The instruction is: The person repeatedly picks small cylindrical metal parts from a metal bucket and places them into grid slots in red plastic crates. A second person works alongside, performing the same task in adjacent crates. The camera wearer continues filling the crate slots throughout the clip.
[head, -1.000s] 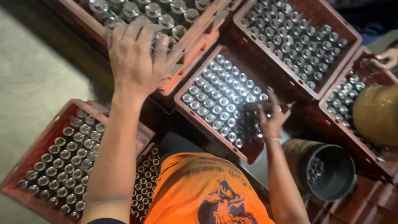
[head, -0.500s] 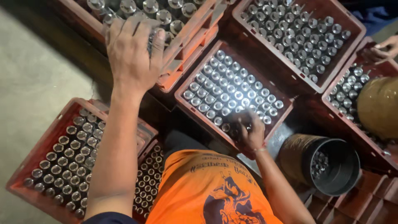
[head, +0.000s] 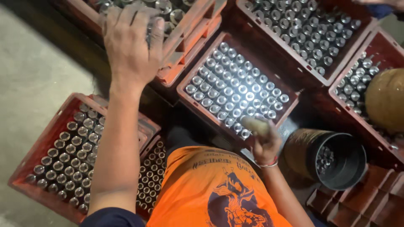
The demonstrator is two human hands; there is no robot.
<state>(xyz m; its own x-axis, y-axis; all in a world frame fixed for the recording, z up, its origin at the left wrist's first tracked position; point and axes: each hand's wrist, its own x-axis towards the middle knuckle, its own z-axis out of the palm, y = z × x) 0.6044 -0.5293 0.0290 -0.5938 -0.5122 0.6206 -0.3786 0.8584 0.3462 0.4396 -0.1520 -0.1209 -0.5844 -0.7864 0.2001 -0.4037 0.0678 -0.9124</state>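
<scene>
Reaching out, your left hand [head: 130, 44] lies flat, fingers together, on bottles in the upper red crate [head: 189, 46]. Your right hand [head: 263, 141] grips a brownish object [head: 255, 125] at the middle crate [head: 235, 94] edge.

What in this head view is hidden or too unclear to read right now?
- Left hand: its palm covers the bottle tops in the top crate; what the fingers touch is hidden.
- Right hand: closed on a brownish object, blurred; its kind is unclear.
- Black bucket: contents dark and small.
- Tan round object: cut off by the right edge.
</scene>
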